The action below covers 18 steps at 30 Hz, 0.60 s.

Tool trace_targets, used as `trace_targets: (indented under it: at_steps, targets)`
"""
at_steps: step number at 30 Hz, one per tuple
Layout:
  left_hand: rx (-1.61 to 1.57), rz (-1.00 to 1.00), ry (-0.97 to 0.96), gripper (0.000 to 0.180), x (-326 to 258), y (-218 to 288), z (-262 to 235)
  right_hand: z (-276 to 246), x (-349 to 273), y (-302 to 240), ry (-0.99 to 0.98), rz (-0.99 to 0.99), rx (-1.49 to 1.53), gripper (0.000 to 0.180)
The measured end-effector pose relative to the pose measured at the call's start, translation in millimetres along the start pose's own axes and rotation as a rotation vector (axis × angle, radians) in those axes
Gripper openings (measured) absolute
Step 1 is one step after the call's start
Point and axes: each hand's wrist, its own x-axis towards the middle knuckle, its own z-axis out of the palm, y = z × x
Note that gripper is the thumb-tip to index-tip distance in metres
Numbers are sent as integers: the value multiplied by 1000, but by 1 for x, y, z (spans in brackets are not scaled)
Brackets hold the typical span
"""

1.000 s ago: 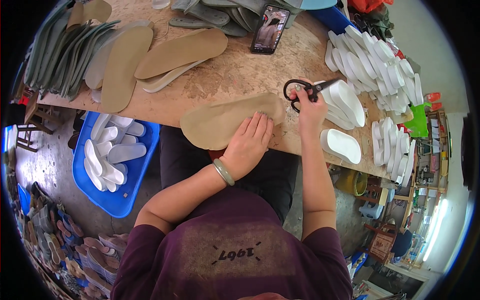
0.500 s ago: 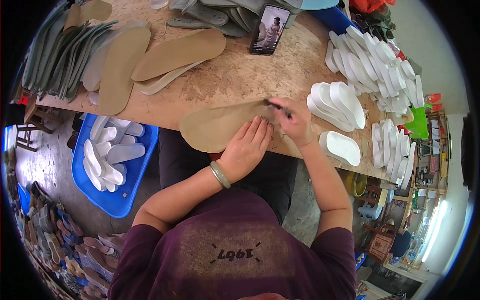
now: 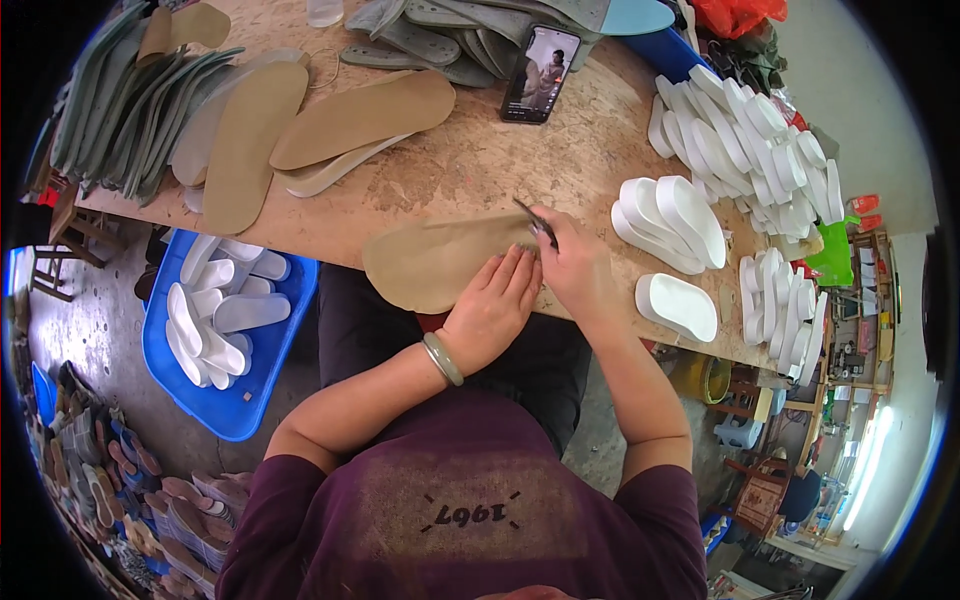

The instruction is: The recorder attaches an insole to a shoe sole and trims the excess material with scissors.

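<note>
A tan sole-shaped sheet [image 3: 425,258] lies at the table's front edge, its near left end jutting out over my lap. Flat on its right part rests my left hand [image 3: 497,290], fingers stretched out and pressing it down; a bangle circles the wrist. My right hand [image 3: 577,262] is closed on a slim dark pen-like tool [image 3: 540,226], whose tip points up and left by the sheet's far edge. Whether the tip touches the sheet I cannot tell. The two hands are close together, and they cover the sheet's right end.
More tan soles [image 3: 365,118] lie at the left beside stacked grey-green soles [image 3: 130,130]. A phone [image 3: 541,75] leans against grey soles [image 3: 430,45]. White soles [image 3: 670,225] stand at the right. Below the table's left side is a blue basket [image 3: 262,392] with white pieces.
My right hand has shifted slightly left, and the dark tool's tip has swung leftward. My left hand stays flat on the sheet. The whole view has moved a little.
</note>
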Motion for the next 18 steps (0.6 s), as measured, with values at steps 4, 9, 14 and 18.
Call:
trace_targets:
  at_steps: [4,9,14,18]
  targets:
    - [-28,15,3,48,2,1,-2,6,7,4,20,213,-37,22]
    - [-9,18,39,47,2,-2,0,8,13,8,-13,310,55,21]
    - [-62,20,28,49,1,-1,0,-15,18,26,54,716,650,24]
    - [-66,3,28,48,-2,-2,-1,-19,9,6,193,597,666,22]
